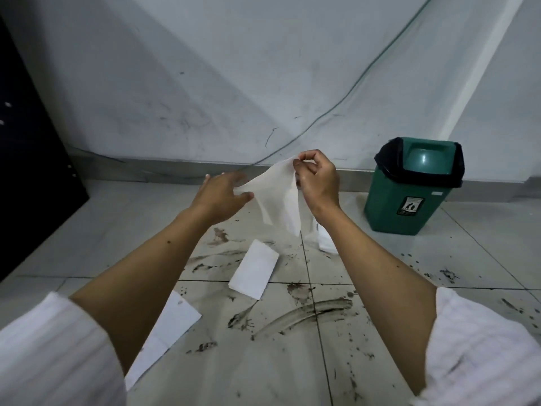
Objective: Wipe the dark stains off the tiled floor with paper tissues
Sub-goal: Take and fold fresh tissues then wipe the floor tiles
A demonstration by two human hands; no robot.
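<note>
Both my hands hold one white paper tissue (276, 194) up in the air above the tiled floor. My right hand (317, 183) pinches its top corner, and my left hand (222, 194) pinches its left edge, so the sheet is stretched between them. Dark smeared stains (304, 315) and splatters cover the pale floor tiles (395, 259) below. A folded tissue (254, 269) lies flat on the stains in the middle. Another tissue (167, 329) lies near my left forearm, and a third tissue (326, 240) shows partly behind my right forearm.
A green swing-lid bin (409, 189) with a black liner stands on the floor at the right, close to the white wall (263, 68). A thin green cable (351, 89) runs down the wall. A black panel (26, 148) fills the left side.
</note>
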